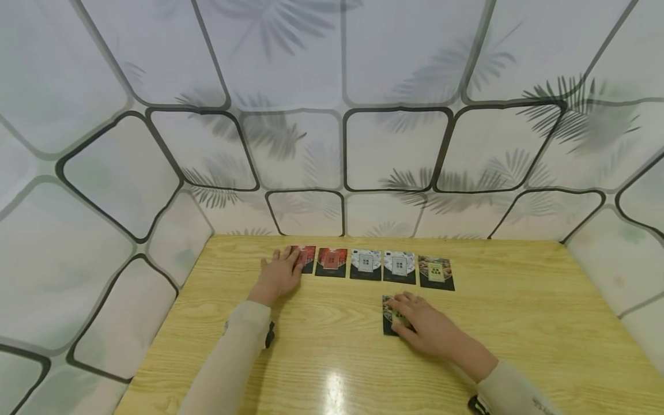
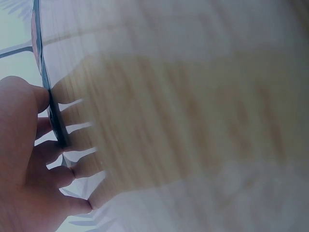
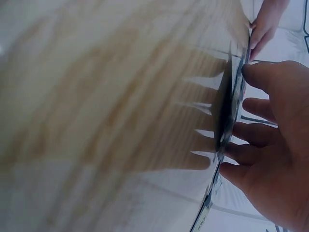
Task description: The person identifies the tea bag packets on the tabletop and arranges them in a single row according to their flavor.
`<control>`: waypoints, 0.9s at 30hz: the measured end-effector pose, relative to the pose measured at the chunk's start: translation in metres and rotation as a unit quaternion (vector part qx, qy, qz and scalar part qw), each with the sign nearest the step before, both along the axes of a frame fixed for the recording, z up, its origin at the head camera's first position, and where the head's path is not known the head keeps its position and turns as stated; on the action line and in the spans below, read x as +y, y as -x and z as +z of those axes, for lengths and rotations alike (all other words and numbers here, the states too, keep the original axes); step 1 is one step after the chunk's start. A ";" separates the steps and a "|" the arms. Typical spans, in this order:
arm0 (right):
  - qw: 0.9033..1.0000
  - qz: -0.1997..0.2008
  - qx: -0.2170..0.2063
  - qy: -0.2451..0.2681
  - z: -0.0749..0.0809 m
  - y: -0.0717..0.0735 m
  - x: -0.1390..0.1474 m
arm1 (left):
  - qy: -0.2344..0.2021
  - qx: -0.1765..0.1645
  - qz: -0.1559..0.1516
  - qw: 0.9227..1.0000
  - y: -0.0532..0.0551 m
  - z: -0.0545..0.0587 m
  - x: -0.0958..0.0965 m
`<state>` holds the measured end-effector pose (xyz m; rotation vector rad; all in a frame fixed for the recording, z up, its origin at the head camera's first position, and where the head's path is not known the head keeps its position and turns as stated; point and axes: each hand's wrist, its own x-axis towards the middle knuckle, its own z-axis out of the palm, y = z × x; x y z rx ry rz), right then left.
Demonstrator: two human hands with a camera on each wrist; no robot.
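On the table lies a row of flat printed packets. My left hand (image 1: 280, 278) rests with spread fingers over the red packet (image 1: 309, 259) at the row's left end, covering much of it. In the left wrist view the thumb touches a dark edge of that packet (image 2: 57, 121). Nearer to me, below the row, my right hand (image 1: 422, 323) lies over a dark packet (image 1: 388, 317) with a yellow label, hiding its right part. The right wrist view shows relaxed fingers (image 3: 256, 133) touching this thin packet (image 3: 226, 111), which leans a little off the tabletop.
To the right of the left hand, the row continues with another red packet (image 1: 331, 262), two white packets (image 1: 366, 265) and a yellow-labelled packet (image 1: 436, 272). The wood-grain table (image 1: 321, 346) meets a patterned fabric wall (image 1: 394, 150) at its back and sides.
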<state>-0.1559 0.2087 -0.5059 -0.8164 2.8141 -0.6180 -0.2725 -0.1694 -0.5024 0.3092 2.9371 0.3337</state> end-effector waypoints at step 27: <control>1.000 0.001 0.007 -0.019 0.000 -0.006 0.002 | -0.004 0.004 -0.001 1.000 0.000 0.000 -0.001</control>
